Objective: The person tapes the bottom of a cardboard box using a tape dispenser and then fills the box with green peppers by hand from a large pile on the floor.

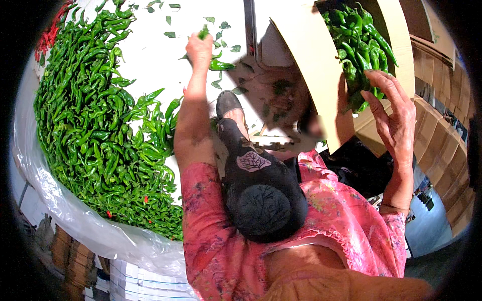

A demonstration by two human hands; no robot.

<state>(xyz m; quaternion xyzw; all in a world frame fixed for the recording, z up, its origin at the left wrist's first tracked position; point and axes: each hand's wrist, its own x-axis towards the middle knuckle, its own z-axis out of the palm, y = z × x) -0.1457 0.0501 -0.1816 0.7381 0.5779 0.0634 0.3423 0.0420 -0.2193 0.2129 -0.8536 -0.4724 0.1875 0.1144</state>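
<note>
My left hand [200,51] is closed over the white sheet [150,55], with a green pepper [203,33] showing at its fingertips, mostly hidden and blurred. Another green pepper [222,65] lies just right of that hand, among loose leaves [236,48]. To the left spreads a large heap of long green peppers [95,115]. My right hand [394,108] has its fingers apart and nothing visible in them. It is at the near end of a cardboard box [306,60] holding glossy green peppers [361,45], its fingertips close to them.
Red peppers [47,37] lie at the far left. Clear plastic sheeting [90,220] edges the heap. More cardboard boxes [442,145] stand at the right. A dark shoe [229,103] rests between the sheet and the box. Stacked white items [143,281] are at the lower left.
</note>
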